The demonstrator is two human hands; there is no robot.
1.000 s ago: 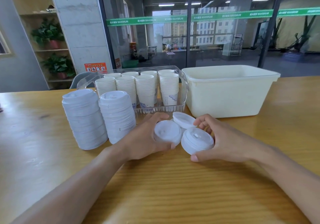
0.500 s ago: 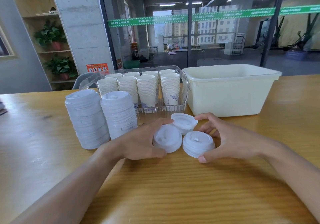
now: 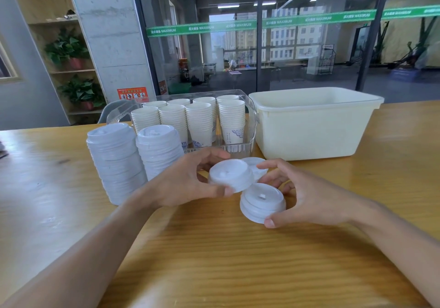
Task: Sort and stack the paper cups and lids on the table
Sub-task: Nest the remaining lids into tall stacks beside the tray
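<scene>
My left hand (image 3: 188, 179) grips a white plastic lid (image 3: 230, 174), lifted a little above the wooden table (image 3: 214, 260). My right hand (image 3: 307, 193) holds a small stack of lids (image 3: 262, 203) between thumb and fingers, low on the table. A third lid (image 3: 256, 163) lies flat behind them, partly hidden. Two tall lid stacks stand to the left: the outer one (image 3: 114, 160) and the inner one (image 3: 158, 150). Several stacks of paper cups (image 3: 198, 122) fill a clear plastic tray (image 3: 251, 117).
A cream plastic tub (image 3: 314, 124) stands to the right of the clear tray, at the table's far side. Behind the table are a glass wall, a concrete pillar and a shelf with potted plants.
My left hand has lifted its lid off the table and brought it up and to the right, toward the stack in my right hand. The view has tilted slightly.
</scene>
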